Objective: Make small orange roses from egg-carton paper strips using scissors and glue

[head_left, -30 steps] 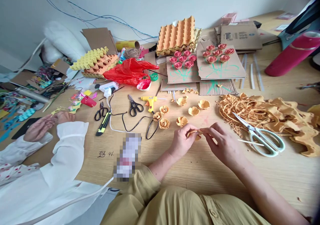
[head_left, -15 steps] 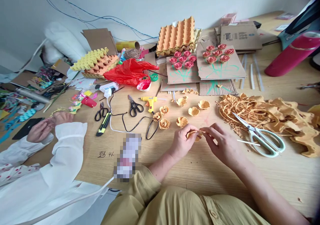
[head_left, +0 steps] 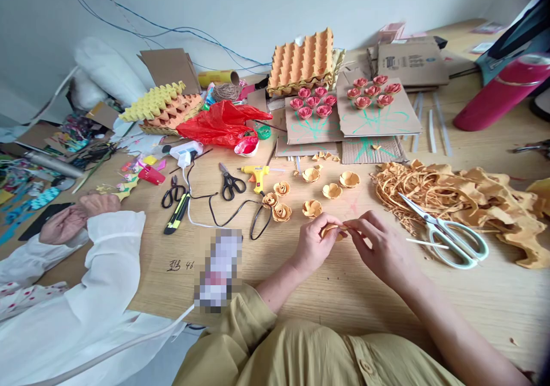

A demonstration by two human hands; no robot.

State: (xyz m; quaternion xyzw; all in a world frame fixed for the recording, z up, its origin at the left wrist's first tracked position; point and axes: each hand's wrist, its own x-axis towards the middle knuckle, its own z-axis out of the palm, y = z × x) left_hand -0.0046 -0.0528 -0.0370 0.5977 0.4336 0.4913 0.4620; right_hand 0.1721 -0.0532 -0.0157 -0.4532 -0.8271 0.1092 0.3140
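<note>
Between my two hands is an orange egg-carton flower [head_left: 330,231], held just above the wooden table. My left hand [head_left: 315,243] is closed around its left side, thumb on top. The fingers of my right hand [head_left: 378,244] pinch a petal edge at its right; the fingertips partly hide it. Beyond my hands lie several cupped flowers, among them one nearby flower [head_left: 311,208] and another farther right [head_left: 349,179]. Tighter rolled roses [head_left: 282,212] sit to the left, beside a yellow glue gun [head_left: 256,177]. White-handled scissors [head_left: 458,243] rest right of my right hand.
Orange carton scraps [head_left: 464,197] heap up at the right, near a pink bottle [head_left: 501,97]. Pink roses stand on cardboard pieces [head_left: 378,123] at the back. Black scissors [head_left: 232,185], a box cutter [head_left: 177,214] and cables lie left. A co-worker's hands [head_left: 81,214] are far left.
My hands keep nearly the same grip on the flower. The co-worker's hands and sleeves have shifted slightly left. The view has moved very little.
</note>
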